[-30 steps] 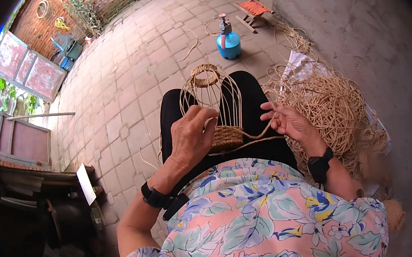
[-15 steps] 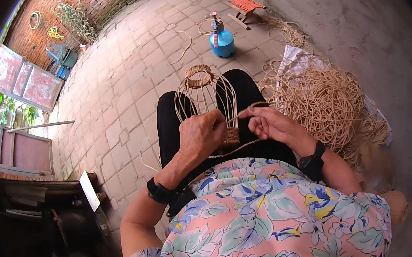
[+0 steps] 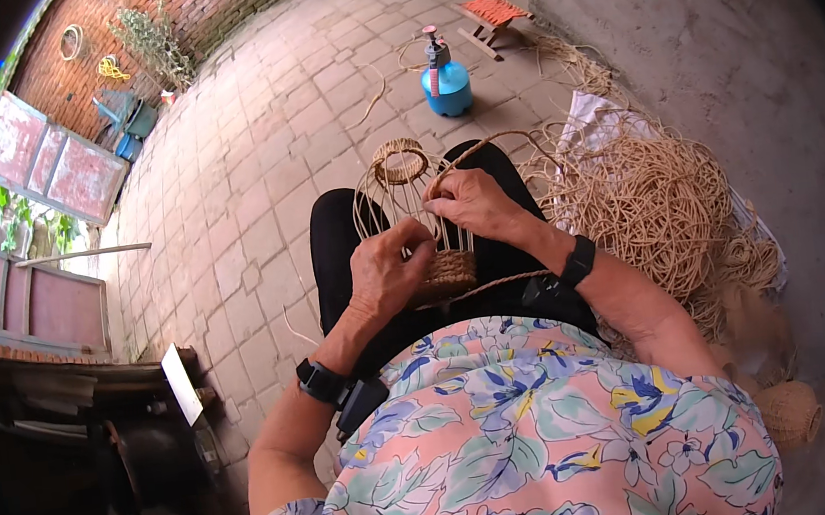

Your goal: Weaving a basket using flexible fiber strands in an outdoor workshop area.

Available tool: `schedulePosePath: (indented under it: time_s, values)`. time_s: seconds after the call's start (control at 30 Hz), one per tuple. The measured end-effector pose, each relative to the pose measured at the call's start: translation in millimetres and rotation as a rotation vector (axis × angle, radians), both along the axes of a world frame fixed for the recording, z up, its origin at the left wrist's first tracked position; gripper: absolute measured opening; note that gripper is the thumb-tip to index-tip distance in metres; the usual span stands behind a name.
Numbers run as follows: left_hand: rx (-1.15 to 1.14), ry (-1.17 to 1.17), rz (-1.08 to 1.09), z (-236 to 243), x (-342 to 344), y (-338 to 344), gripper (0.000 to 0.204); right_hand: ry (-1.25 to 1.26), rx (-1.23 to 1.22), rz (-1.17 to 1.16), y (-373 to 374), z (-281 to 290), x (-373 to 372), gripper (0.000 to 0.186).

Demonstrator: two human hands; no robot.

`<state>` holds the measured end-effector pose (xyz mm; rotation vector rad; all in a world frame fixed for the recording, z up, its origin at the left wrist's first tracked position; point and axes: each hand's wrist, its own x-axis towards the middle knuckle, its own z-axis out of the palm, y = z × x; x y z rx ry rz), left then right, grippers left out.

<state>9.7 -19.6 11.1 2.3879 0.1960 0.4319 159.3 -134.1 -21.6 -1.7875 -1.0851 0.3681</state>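
A half-woven basket [image 3: 449, 274] rests between my thighs, its bare upright ribs running from a tightly woven band near me to a small woven ring [image 3: 400, 161] at the far end. My left hand [image 3: 389, 268] is closed around the basket's left side, just above the woven band; the fingertips are partly hidden. Over the ribs on the right, my right hand [image 3: 477, 205] pinches a twisted straw cord [image 3: 501, 138], which arches away rightward to the heap. Another stretch of cord [image 3: 506, 283] crosses my lap below the basket.
A large heap of tan cord [image 3: 648, 203] lies on a white sack [image 3: 591, 118] to my right, beside a concrete wall [image 3: 713, 55]. Ahead stand a blue spray bottle [image 3: 447, 88] and a low stool with an orange seat [image 3: 497, 9]. Dark clutter [image 3: 142, 457] fills the near left.
My right hand has moved up and left, from beside the basket to over its ribs, bringing the cord along. The cord now arches beyond my right knee. My left hand has shifted slightly left.
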Motion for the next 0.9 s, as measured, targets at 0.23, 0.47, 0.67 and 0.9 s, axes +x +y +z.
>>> schedulePosePath:
  time_s: [0.23,0.47,0.67,0.9]
  values:
    - [0.157,0.307,0.004,14.8,6.5,-5.2,0.013,-0.06,0.094,-0.124,2.7,-8.0,-22.9,0.012]
    - [-0.13,0.228,0.019,-11.8,-6.1,18.7,0.015,0.135,0.11,-0.033,5.7,-9.9,-22.0,0.021]
    - [0.025,0.263,-0.04,-4.1,-14.2,13.9,0.028,0.882,0.071,0.231,-55.9,-2.0,-8.2,0.025]
    - [-0.262,0.539,-0.129,5.9,3.8,14.8,0.028,0.806,0.138,-0.062,-92.8,-28.7,15.5,0.019]
